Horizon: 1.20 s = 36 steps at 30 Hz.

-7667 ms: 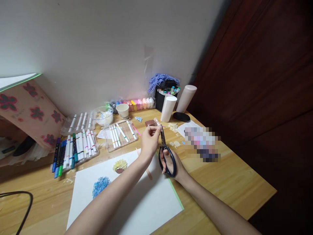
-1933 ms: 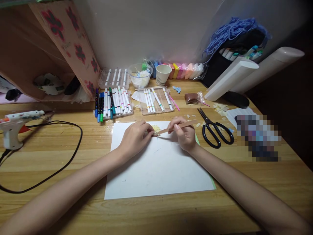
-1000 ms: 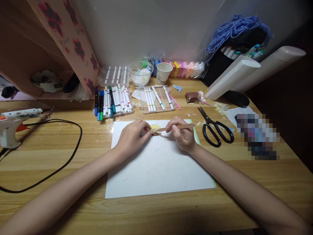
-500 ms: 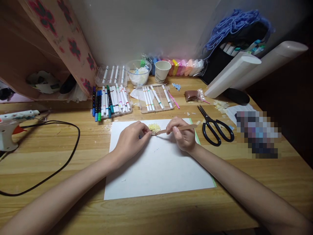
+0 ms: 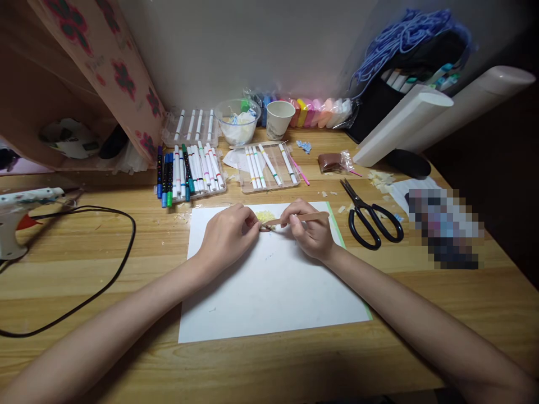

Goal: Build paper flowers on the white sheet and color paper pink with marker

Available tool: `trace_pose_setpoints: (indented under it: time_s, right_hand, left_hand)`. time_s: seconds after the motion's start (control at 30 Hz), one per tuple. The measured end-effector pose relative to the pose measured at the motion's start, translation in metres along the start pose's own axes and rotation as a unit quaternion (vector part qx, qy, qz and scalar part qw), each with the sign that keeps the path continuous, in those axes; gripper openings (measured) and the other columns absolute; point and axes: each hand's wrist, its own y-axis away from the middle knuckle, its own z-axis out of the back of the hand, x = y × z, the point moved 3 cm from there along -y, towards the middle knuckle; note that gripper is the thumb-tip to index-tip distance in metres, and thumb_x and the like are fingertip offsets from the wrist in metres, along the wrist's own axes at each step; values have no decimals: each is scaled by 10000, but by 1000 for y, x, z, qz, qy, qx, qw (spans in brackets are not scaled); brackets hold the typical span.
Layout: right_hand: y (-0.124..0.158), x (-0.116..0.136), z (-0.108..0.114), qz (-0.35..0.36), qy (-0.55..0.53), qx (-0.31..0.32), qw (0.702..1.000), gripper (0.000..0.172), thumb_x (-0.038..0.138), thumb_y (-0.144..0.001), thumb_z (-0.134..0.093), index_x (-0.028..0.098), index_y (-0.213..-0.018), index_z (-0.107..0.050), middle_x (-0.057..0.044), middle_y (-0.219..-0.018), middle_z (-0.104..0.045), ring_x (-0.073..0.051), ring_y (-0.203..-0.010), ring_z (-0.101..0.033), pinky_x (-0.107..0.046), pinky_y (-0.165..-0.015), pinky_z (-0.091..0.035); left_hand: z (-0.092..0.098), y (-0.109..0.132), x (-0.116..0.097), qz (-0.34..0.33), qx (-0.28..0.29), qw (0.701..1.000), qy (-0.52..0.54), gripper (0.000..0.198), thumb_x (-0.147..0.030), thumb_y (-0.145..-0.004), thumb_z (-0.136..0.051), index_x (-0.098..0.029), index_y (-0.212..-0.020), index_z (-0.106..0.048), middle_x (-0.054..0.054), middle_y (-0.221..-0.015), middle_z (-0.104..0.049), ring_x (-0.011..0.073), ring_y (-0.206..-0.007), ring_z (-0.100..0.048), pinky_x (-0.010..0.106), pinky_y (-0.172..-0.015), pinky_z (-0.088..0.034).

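My right hand (image 5: 310, 229) is closed round a flat, tan knife-shaped stick (image 5: 314, 216); its narrow tip points left. That tip meets a small brown piece (image 5: 266, 228) lying low over the paper. On the other side, the thumb and fingers of my left hand (image 5: 227, 233) pinch together at the brown piece's left end. Just beyond the fingertips sits a pale yellow, textured clump (image 5: 265, 216), partly hidden by the hands. Both hands work over the upper part of a white sheet of paper (image 5: 269, 297).
Black-handled scissors (image 5: 370, 216) lie open to the right. A glue gun (image 5: 25, 219) and its looping black cord are at left. Behind the paper are markers (image 5: 197, 171), a paper cup (image 5: 279, 120), a clear bowl (image 5: 238, 126) and a brown packet (image 5: 331, 163).
My right hand has shifted slightly left with the stick, and its tip has moved toward my left fingertips. More of the brown piece shows. My left hand has barely moved.
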Motion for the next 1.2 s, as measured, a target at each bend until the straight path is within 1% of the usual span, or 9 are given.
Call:
trace_pose_setpoints:
  time_s: [0.17,0.3,0.47,0.6,0.73,0.83,0.93,1.07,1.2]
  right_hand:
    - [0,0,0,-3,3,4,1000,186,171,-892,-409,223,-767,-536,-10,-679,-583,-171,-653,-536,-332,-648,-433]
    - [0,-1,-1,-5,6,7,1000,176,170,-895,-415,223,-778,-536,-11,-681,-583,-173,-671,-539,-334,-659,-432]
    - [0,4,-2,42,18,5,999,193,120,-886,-409,222,-774,-528,-20,-718,-601,-166,-658,-522,-329,-639,-424]
    - [1,6,-5,66,38,2,997,199,109,-887,-407,220,-778,-531,-24,-727,-614,-169,-657,-525,-331,-642,-426]
    - [0,6,-6,20,58,-10,998,209,148,-912,-410,215,-761,-537,-30,-709,-608,-173,-660,-553,-322,-643,-450]
    - [-3,9,-6,-8,77,-7,997,214,180,-928,-414,208,-778,-563,-43,-745,-631,-178,-691,-595,-319,-670,-475]
    - [-8,13,-4,-19,97,16,995,219,194,-936,-424,208,-795,-591,-45,-791,-667,-176,-726,-631,-310,-701,-484]
    - [-13,16,-1,-30,116,29,992,222,232,-935,-466,204,-766,-608,-44,-806,-695,-164,-731,-657,-285,-687,-490]
    - [-18,14,-4,-45,110,26,993,208,305,-902,-547,191,-743,-618,-33,-719,-689,-162,-674,-655,-273,-633,-485]
  left_hand:
    - [2,-1,3,7,-3,1000,-1,91,-236,-841,-538,-177,-783,-574,14,-766,-630,149,-679,-537,256,-585,-347]
    - [10,-5,16,22,-21,999,-17,171,-271,-891,-474,-176,-780,-563,15,-752,-625,145,-649,-523,259,-565,-316]
    - [20,-8,38,15,-27,999,-18,208,-297,-904,-451,-173,-770,-551,19,-765,-620,148,-649,-515,259,-563,-300]
    - [19,-7,49,23,-36,999,-6,213,-298,-902,-446,-173,-759,-543,17,-757,-614,149,-653,-510,261,-572,-301]
    - [14,-5,54,28,-36,999,3,224,-301,-899,-444,-177,-730,-525,14,-739,-606,158,-677,-513,272,-598,-314]
    - [13,-5,55,24,-39,999,9,224,-299,-898,-440,-183,-719,-508,13,-736,-597,162,-688,-513,278,-610,-320]
    - [13,-5,56,13,-32,999,7,210,-291,-896,-435,-187,-723,-492,16,-754,-589,167,-703,-512,280,-615,-321]
    - [12,-5,56,9,-27,1000,-7,197,-295,-896,-431,-193,-735,-479,16,-760,-575,172,-709,-507,280,-607,-313]
    - [12,-5,56,7,-24,1000,-11,203,-304,-902,-418,-195,-742,-480,18,-767,-576,175,-709,-509,280,-603,-313]
